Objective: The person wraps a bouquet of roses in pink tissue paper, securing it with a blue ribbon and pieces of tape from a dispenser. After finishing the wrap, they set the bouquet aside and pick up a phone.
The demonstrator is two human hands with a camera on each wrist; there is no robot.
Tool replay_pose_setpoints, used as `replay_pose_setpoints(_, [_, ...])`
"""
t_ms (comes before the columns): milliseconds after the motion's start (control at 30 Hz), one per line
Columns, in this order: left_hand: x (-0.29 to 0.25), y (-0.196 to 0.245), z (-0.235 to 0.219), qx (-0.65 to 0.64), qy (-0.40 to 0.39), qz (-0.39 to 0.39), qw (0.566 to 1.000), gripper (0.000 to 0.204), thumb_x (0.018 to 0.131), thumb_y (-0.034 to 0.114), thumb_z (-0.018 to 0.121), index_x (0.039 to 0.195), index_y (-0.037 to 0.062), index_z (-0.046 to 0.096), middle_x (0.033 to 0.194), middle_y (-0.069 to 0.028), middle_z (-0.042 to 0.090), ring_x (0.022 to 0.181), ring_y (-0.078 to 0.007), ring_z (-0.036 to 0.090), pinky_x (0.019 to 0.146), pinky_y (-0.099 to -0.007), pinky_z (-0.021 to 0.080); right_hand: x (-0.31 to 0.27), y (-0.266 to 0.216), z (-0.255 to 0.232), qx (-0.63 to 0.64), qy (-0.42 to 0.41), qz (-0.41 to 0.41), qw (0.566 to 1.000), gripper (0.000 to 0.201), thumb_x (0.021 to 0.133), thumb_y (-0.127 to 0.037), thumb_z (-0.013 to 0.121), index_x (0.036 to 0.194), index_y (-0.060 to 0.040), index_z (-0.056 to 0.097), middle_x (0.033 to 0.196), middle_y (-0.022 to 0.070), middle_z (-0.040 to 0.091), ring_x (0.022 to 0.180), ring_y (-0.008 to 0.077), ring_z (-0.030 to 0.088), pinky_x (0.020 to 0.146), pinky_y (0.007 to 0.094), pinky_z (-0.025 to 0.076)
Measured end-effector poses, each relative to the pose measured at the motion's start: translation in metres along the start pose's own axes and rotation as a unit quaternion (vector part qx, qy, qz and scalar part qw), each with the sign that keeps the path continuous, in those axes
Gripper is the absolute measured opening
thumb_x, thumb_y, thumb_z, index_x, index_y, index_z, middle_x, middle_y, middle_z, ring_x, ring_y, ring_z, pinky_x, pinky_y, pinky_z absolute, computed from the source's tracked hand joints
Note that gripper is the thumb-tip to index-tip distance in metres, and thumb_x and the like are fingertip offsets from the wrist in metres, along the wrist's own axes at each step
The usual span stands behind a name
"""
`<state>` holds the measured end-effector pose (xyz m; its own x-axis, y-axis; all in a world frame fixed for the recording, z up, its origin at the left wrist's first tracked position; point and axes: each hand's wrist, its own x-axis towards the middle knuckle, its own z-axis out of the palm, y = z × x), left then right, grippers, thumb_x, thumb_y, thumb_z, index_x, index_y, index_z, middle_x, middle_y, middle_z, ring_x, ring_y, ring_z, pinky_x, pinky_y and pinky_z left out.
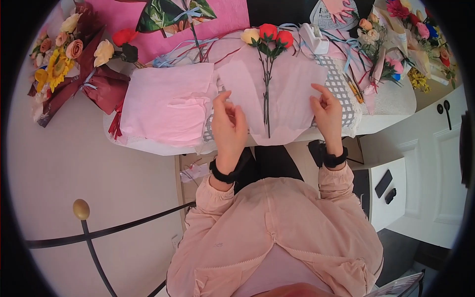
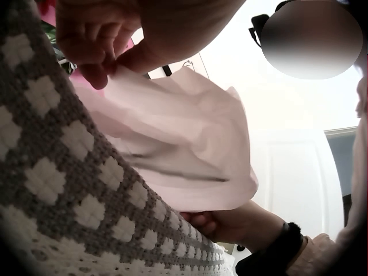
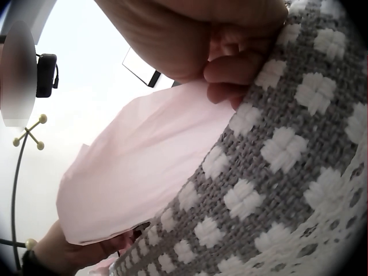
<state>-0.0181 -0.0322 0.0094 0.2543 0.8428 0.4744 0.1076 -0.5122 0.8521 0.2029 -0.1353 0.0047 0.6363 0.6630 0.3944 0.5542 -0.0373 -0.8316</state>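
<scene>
A translucent pale pink sheet [image 1: 292, 106] lies under three artificial roses [image 1: 267, 32], one cream and two red, their dark stems [image 1: 267, 99] pointing toward the person. The left hand [image 1: 230, 126] pinches the sheet's left edge between thumb and finger; in the left wrist view this hand [image 2: 138, 34] is above the sheet [image 2: 190, 126]. At the opposite edge, the right hand [image 1: 327, 114] holds the sheet with bent fingers. The right wrist view has the right hand [image 3: 195, 40] at the sheet's edge [image 3: 138, 155], the exact grip partly hidden.
A stack of pink sheets [image 1: 163, 106] lies left on the table. Bouquets stand at the left [image 1: 59, 69] and right [image 1: 396, 49]. Ribbons, a white dispenser [image 1: 314, 39] and yellow-handled tools [image 1: 354, 89] lie behind and right, over a grey-and-white patterned cloth [image 1: 341, 94].
</scene>
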Motion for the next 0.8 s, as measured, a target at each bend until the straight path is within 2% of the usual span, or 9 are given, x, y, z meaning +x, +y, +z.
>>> replay_pose_setpoints(100, [-0.013, -0.004, -0.011, 0.011, 0.029, -0.004, 1.0, 0.027, 0.087, -0.005, 0.054, 0.113, 0.0011, 0.054, 0.077, -0.0003, 0.049, 0.062, -0.0073, 0.045, 0.055, -0.0213, 0.038, -0.004, -0.004, -0.001, -0.017, 0.003, 0.009, 1.0, 0.023, 0.082, -0.002, 0.062, 0.105, -0.0029, 0.068, 0.056, 0.0043, 0.048, 0.051, 0.0114, 0.047, 0.05, 0.0286, 0.039])
replay_pose_setpoints(300, [-0.042, -0.009, -0.033, 0.073, 0.044, 0.052, 0.995, 0.02, 0.084, -0.005, 0.051, 0.101, 0.0007, 0.061, 0.077, 0.0, 0.049, 0.065, -0.008, 0.041, 0.058, -0.0214, 0.035, -0.006, -0.008, 0.001, -0.086, 0.023, -0.013, 0.996, 0.022, 0.082, -0.004, 0.062, 0.103, -0.0023, 0.068, 0.059, 0.0126, 0.056, 0.051, 0.0213, 0.053, 0.052, 0.0323, 0.043])
replay_pose_setpoints(400, [-0.052, -0.017, -0.042, 0.065, 0.042, 0.029, 0.997, 0.021, 0.083, -0.005, 0.051, 0.1, 0.0003, 0.062, 0.077, -0.0002, 0.05, 0.068, -0.0078, 0.042, 0.06, -0.0217, 0.036, -0.006, -0.004, -0.002, -0.123, -0.002, -0.015, 0.992, 0.022, 0.082, -0.004, 0.063, 0.103, -0.004, 0.068, 0.064, 0.0124, 0.057, 0.054, 0.0232, 0.055, 0.053, 0.0325, 0.044])
replay_pose_setpoints(500, [-0.06, -0.018, -0.048, 0.043, 0.033, -0.026, 0.998, 0.024, 0.082, -0.006, 0.052, 0.104, -0.0026, 0.059, 0.084, -0.0078, 0.052, 0.067, -0.0139, 0.046, 0.058, -0.0261, 0.04, -0.003, -0.018, -0.009, -0.202, 0.029, -0.087, 0.975, 0.023, 0.081, -0.006, 0.064, 0.104, -0.0049, 0.068, 0.071, 0.0122, 0.058, 0.059, 0.0236, 0.057, 0.056, 0.0325, 0.045])
replay_pose_setpoints(600, [-0.061, -0.017, -0.05, -0.004, 0.067, -0.059, 0.996, 0.031, 0.084, -0.004, 0.055, 0.115, -0.0026, 0.056, 0.096, -0.0085, 0.053, 0.077, -0.012, 0.051, 0.061, -0.0243, 0.043, 0.004, -0.063, -0.015, -0.133, 0.061, -0.149, 0.978, 0.023, 0.081, -0.009, 0.067, 0.103, -0.0047, 0.068, 0.075, 0.0123, 0.058, 0.062, 0.0237, 0.057, 0.058, 0.0336, 0.046])
replay_pose_setpoints(633, [-0.059, -0.013, -0.046, -0.056, 0.073, -0.062, 0.994, 0.036, 0.085, -0.004, 0.055, 0.121, -0.001, 0.053, 0.098, -0.0079, 0.054, 0.078, -0.011, 0.052, 0.062, -0.0225, 0.043, 0.008, -0.076, -0.016, -0.112, 0.011, -0.173, 0.978, 0.027, 0.082, -0.013, 0.067, 0.108, -0.0049, 0.066, 0.073, 0.0119, 0.057, 0.062, 0.023, 0.057, 0.058, 0.0337, 0.046])
replay_pose_setpoints(700, [-0.051, -0.002, -0.038, -0.16, 0.083, -0.066, 0.981, 0.047, 0.087, -0.005, 0.056, 0.132, 0.0024, 0.046, 0.103, -0.0068, 0.056, 0.08, -0.009, 0.055, 0.064, -0.0189, 0.044, 0.022, -0.078, -0.004, -0.057, -0.166, -0.166, 0.97, 0.029, 0.085, -0.013, 0.065, 0.114, -0.0061, 0.063, 0.075, 0.0065, 0.056, 0.061, 0.0141, 0.053, 0.055, 0.0279, 0.043])
replay_pose_setpoints(733, [-0.05, -0.003, -0.039, -0.164, 0.064, -0.074, 0.982, 0.047, 0.087, -0.004, 0.057, 0.132, 0.0021, 0.047, 0.105, -0.0074, 0.057, 0.082, -0.0091, 0.056, 0.065, -0.0192, 0.045, 0.032, -0.079, 0.002, -0.029, -0.251, -0.161, 0.954, 0.031, 0.087, -0.012, 0.065, 0.117, -0.0068, 0.062, 0.075, 0.0039, 0.056, 0.06, 0.0096, 0.051, 0.054, 0.025, 0.042])
replay_pose_setpoints(800, [-0.047, -0.005, -0.041, -0.172, 0.029, -0.088, 0.981, 0.046, 0.088, -0.001, 0.059, 0.133, 0.0015, 0.048, 0.108, -0.0088, 0.059, 0.085, -0.0091, 0.057, 0.065, -0.0199, 0.048, 0.052, -0.07, 0.022, -0.046, -0.34, -0.101, 0.934, 0.032, 0.087, -0.014, 0.064, 0.118, -0.0083, 0.061, 0.073, 0.0026, 0.056, 0.058, 0.0082, 0.051, 0.051, 0.0246, 0.041])
